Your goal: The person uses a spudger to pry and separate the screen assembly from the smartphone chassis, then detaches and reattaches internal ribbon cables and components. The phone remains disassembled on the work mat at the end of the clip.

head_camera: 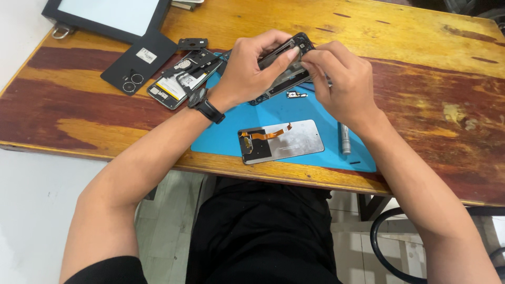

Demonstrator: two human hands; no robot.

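My left hand (251, 67) and my right hand (339, 81) both grip a black phone frame (286, 66), held tilted above a blue work mat (221, 138). My right fingertips pinch at the frame's top edge near my left thumb. A black watch (202, 102) sits on my left wrist. On the mat below lies a detached phone screen (281, 140), face down, with an orange flex cable on its back. A small metal part (297, 94) lies on the mat under my hands.
An opened phone body (179, 81) and a black back cover (139, 62) lie to the left on the wooden table (447, 105). A silver screwdriver handle (344, 139) rests on the mat's right side. A black-framed tablet (105, 16) is at the far left.
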